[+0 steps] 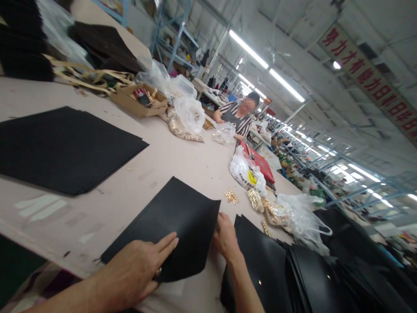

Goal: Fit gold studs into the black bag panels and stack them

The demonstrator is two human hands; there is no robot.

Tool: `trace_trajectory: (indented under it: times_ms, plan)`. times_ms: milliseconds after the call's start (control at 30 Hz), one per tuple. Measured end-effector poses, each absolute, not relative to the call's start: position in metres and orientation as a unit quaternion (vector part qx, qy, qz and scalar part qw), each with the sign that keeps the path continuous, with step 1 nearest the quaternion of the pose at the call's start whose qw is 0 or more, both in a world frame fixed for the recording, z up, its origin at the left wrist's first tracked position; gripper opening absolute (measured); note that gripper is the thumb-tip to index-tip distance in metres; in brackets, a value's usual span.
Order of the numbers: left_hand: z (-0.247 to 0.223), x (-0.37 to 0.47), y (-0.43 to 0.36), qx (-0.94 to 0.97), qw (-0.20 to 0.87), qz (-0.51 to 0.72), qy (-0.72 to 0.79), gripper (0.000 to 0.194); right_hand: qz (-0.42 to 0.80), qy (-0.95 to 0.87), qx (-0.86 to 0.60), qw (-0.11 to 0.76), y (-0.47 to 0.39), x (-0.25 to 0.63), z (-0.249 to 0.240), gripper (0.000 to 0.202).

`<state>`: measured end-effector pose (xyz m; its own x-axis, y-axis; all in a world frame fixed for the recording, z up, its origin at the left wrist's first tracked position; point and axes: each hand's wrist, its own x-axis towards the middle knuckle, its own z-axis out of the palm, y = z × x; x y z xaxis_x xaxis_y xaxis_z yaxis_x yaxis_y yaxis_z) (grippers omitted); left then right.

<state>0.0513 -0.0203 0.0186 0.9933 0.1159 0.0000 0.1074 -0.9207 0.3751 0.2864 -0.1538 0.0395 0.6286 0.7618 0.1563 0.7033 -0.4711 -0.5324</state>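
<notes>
A black sheet (176, 217) lies at the front middle of the pale table, its right edge lifted a little. My left hand (143, 265) rests on its lower left part, fingers stretched out over the surface and a ring on one finger. At the sheet's right edge is my right hand (225, 234), its fingers bent around that edge and partly hidden behind it. Close by on the right, a stack of black pieces (260, 256) with small metal studs reaches the front of the table. A small pile of gold metal parts (231, 196) lies beyond my right hand.
Another black stack (68, 150) lies at the left. Farther back are an open cardboard box (140, 102), plastic bags of parts (187, 117) and a white bag (246, 171) beside a red piece (259, 163). A person (239, 115) works across the table.
</notes>
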Motion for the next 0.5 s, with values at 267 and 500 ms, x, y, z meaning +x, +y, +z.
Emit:
trace_trajectory:
  times_ms: [267,500]
  plan:
    - [0.010,0.046,-0.017,0.976,0.210,0.015,0.052,0.080,-0.021,-0.281,-0.934,0.218,-0.158,0.404,0.041,0.017]
    - [0.012,0.044,-0.016,0.971,0.234,0.020,0.051,0.073,0.017,-0.257,-0.931,0.258,-0.147,0.427,0.032,0.028]
